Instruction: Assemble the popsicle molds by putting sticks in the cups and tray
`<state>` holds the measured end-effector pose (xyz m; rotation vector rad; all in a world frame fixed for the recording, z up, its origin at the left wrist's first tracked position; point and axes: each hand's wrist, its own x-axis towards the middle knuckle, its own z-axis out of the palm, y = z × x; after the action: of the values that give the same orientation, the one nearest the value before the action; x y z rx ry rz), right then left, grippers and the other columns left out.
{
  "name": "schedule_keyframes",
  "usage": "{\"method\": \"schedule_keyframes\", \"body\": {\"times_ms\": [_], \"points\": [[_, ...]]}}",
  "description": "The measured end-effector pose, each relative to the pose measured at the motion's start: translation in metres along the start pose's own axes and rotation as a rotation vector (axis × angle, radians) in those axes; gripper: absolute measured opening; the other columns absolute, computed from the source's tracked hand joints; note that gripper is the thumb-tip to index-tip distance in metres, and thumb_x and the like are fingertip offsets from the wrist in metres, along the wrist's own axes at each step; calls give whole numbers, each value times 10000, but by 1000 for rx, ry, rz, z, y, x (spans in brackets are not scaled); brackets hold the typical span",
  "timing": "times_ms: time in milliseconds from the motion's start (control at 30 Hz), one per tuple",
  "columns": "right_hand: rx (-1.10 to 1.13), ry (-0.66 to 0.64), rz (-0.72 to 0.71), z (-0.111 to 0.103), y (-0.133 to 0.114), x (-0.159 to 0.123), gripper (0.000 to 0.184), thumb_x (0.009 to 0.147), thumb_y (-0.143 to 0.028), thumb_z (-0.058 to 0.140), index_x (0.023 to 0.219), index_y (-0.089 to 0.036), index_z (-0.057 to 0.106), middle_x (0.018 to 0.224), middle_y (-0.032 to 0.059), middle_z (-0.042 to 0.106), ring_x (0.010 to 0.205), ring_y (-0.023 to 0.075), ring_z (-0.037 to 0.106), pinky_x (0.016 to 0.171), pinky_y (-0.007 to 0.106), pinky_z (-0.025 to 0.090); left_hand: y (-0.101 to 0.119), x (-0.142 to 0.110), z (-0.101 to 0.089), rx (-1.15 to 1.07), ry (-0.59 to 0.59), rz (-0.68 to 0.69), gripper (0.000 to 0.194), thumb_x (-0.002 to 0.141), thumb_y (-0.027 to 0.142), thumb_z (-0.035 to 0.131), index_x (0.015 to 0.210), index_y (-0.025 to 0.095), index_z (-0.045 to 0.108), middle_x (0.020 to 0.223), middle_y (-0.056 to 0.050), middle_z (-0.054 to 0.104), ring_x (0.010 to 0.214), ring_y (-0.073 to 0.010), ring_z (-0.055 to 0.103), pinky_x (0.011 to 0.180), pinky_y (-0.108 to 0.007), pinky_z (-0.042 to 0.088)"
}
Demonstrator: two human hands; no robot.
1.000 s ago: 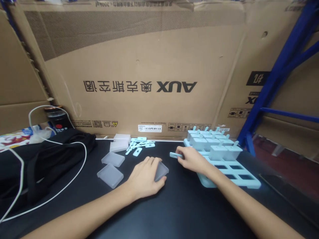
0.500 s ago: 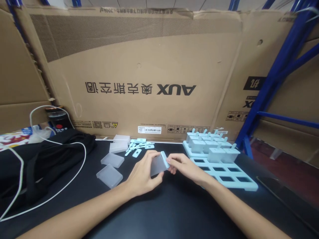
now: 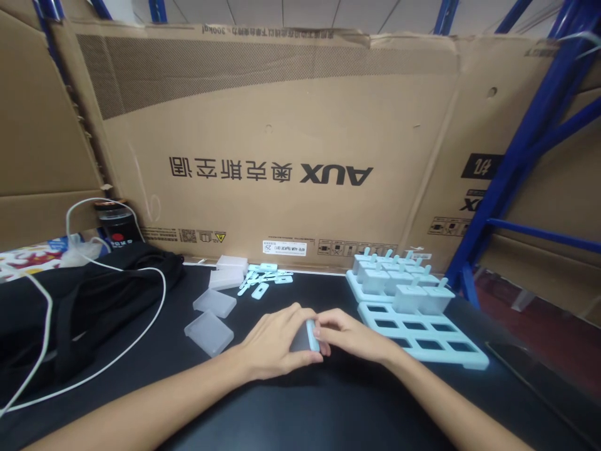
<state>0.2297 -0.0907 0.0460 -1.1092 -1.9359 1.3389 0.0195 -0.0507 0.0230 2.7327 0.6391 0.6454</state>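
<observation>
My left hand (image 3: 277,344) wraps round a translucent popsicle mold (image 3: 299,340), which lies on its side with its open end to the right. A light-blue popsicle stick lid (image 3: 312,336) sits at that end, and my right hand (image 3: 350,337) pinches it between thumb and fingers. The lid's stick is hidden behind my right fingers. To the left lie several loose molds (image 3: 210,332), and beyond my left hand is a pile of blue stick lids (image 3: 260,290).
On the right stands a light-blue rack (image 3: 425,355) with rectangular slots; capped molds (image 3: 436,298) stand in its back part and on another rack behind. A black bag (image 3: 117,300) and white cable (image 3: 162,294) lie left. A cardboard sheet (image 3: 282,213) walls the back.
Both hands have come slightly down and closer together with the mold. The lid now looks more upright and flush against the mold's end, and my left fingers reach further over it.
</observation>
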Motion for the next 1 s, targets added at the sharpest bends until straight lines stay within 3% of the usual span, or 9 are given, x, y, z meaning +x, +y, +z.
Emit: {"method": "schedule_keyframes", "body": {"times_ms": [100,167,333,500,667,1000], "points": [[35,-71,-5,-5,-2,0,271,881,-292,414,731,-142,583,679,34,603,662,148,568,703,283,457,4,0,1,-12,-6,69,436,881,543,519,1208,266,438,1031,-9,609,868,-197,626,764,-305,482],[-30,-34,0,-10,-1,5,243,850,-222,367,786,-144,588,684,26,599,664,145,567,684,276,458,6,0,4,-7,-16,115,461,852,521,543,1221,275,420,1054,0,616,886,-196,635,764,-292,481],[-648,184,36,-20,11,40,217,751,-111,456,909,-165,594,722,-1,606,678,129,548,636,227,401,7,-1,10,125,-55,109,487,788,567,561,1142,256,437,965,3,621,756,-205,632,648,-286,463],[-1155,278,8,-24,10,101,228,839,-158,449,1028,-161,577,1050,93,616,901,184,586,742,270,428,6,0,9,133,-62,134,484,796,569,544,1144,255,423,951,7,614,764,-206,634,660,-287,462],[-1242,207,3,-26,4,139,255,832,-163,497,1065,-146,601,1141,139,587,1025,250,568,785,318,454,7,1,7,143,-78,129,514,810,602,521,1175,254,423,987,-1,622,783,-204,641,645,-278,455],[-1361,59,-86,-13,-18,159,234,878,-195,489,1072,-139,608,1118,147,611,1049,263,568,787,326,474,7,2,8,146,-117,127,557,787,636,540,1173,244,453,965,-12,632,800,-222,653,658,-286,473]]}}
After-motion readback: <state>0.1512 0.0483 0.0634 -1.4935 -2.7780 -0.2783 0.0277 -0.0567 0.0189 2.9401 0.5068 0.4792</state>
